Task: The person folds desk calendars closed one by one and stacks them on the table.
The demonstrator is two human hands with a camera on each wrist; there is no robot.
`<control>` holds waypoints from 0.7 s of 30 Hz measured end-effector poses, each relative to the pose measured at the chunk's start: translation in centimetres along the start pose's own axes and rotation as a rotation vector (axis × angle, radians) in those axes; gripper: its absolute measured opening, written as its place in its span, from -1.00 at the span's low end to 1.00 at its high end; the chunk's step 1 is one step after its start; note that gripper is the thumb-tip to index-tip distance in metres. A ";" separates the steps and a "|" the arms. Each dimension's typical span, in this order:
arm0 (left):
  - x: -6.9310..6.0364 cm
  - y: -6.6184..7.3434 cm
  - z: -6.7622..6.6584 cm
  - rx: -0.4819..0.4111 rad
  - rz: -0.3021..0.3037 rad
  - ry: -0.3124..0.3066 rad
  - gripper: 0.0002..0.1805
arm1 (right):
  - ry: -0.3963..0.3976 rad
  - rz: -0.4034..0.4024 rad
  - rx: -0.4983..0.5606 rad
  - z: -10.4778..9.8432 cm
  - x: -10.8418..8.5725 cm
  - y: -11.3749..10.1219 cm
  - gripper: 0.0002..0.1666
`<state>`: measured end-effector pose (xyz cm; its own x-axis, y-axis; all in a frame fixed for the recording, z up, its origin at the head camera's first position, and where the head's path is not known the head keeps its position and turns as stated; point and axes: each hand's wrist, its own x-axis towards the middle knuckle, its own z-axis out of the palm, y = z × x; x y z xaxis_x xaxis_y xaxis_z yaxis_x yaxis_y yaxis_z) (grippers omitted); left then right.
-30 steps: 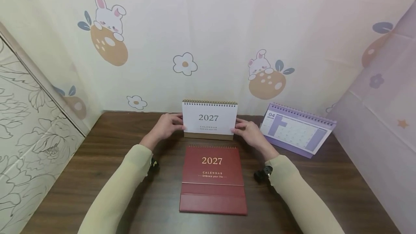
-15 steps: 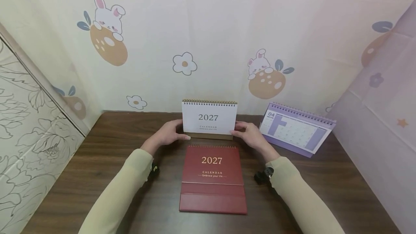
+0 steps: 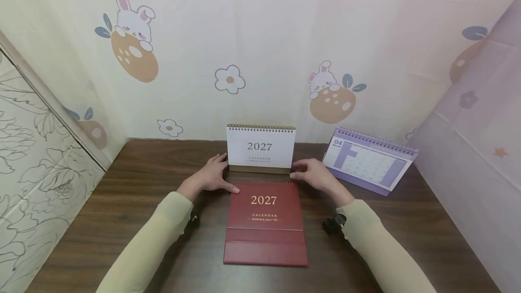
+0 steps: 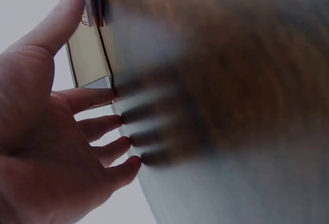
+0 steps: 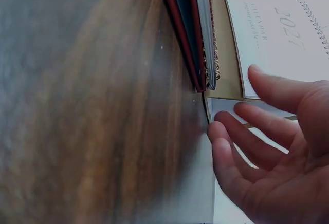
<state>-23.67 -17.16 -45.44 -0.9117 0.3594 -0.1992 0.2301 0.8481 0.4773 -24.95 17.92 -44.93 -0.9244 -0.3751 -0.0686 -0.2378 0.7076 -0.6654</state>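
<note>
Head view: red calendar fronts white calendar, purple calendar near

The rear calendar stands behind the front calendar, the third calendar right of both.

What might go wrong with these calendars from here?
1. The left hand reaches to the red calendar's upper left corner, so it might nudge it askew.
2. The white calendar stands upright with the right hand close to its lower right corner; a bump might tip it.
3. The purple calendar stands beside that hand and could get brushed.
</note>
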 end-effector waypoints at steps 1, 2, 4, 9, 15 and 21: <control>-0.1 0.0 -0.1 0.012 -0.012 -0.001 0.24 | -0.008 0.008 -0.006 0.0 -0.1 0.0 -0.60; -0.2 0.1 -0.1 0.021 -0.027 -0.003 0.24 | -0.021 0.017 -0.002 0.0 -0.2 -0.1 -0.64; -0.4 0.1 -0.2 0.040 -0.047 -0.006 0.24 | -0.052 0.043 0.014 0.0 -0.5 -0.2 -0.71; -0.4 -0.4 -0.3 0.019 -0.047 0.014 0.19 | -0.079 0.058 0.066 0.2 -0.9 -0.3 -0.69; 0.5 -1.3 -0.4 -0.153 0.008 0.221 -0.19 | 0.104 0.006 0.020 0.3 0.2 -0.1 -0.57; 1.5 -0.8 -1.9 -0.208 0.075 0.343 -0.58 | 0.269 -0.063 0.069 -0.2 1.7 -0.7 -0.54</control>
<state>-25.87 -18.06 -44.48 -0.9638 0.2367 0.1230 0.2585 0.7148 0.6498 -26.42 16.94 -44.44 -0.9565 -0.2383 0.1684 -0.2853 0.6419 -0.7118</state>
